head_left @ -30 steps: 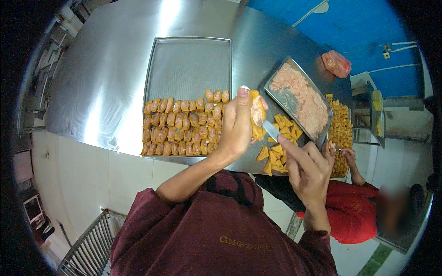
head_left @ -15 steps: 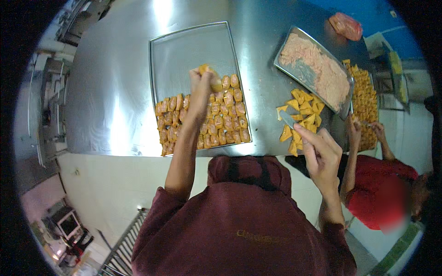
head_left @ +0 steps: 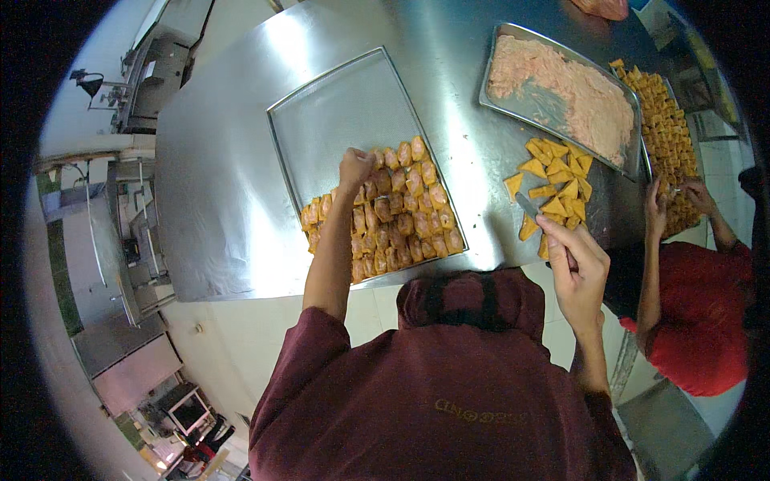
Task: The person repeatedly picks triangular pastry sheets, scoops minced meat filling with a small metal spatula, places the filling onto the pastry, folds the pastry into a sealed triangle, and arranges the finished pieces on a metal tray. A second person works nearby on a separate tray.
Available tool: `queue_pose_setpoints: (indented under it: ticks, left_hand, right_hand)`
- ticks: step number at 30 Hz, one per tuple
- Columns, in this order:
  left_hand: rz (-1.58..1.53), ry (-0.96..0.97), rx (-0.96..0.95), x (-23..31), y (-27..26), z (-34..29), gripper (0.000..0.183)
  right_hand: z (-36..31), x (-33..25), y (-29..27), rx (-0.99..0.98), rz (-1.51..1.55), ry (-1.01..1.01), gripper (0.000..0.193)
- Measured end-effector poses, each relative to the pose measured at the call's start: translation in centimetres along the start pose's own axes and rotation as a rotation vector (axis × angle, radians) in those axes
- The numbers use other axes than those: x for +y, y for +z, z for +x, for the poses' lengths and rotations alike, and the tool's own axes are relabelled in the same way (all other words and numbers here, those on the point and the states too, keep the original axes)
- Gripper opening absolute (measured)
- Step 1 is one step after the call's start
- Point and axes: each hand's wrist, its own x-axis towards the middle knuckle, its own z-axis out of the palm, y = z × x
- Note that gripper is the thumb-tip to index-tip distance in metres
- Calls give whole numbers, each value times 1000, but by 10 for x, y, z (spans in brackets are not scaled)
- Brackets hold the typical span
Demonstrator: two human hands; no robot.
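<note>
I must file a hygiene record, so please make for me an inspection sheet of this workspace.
Surface: steel table, shiny, reflecting light.
Job's things: mesh tray, nearer part covered by rows of stuffed pieces; yellow triangles piled to its right; metal pan of pink paste beyond them.
Clutter: dark specks on the table between tray and triangles.
Left hand: at the left end of the farthest row; whether it holds a piece is hidden.
Right hand: grips a flat blade, tip near the triangles.
Cables: nothing seen that is surely one.
Surroundings: co-worker in red at right, hands at another batch of pieces.
</note>
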Motion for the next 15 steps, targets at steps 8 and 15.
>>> queue_pose_setpoints:
  ticks: [8,15]
  left_hand:
    - [195,106,-80,-11,-7,9,36]
    - [2,137,-58,-34,0,11,38]
  right_hand:
    - [12,11,8,-25,73,-11,27]
    - [18,19,18,-63,185,57,27]
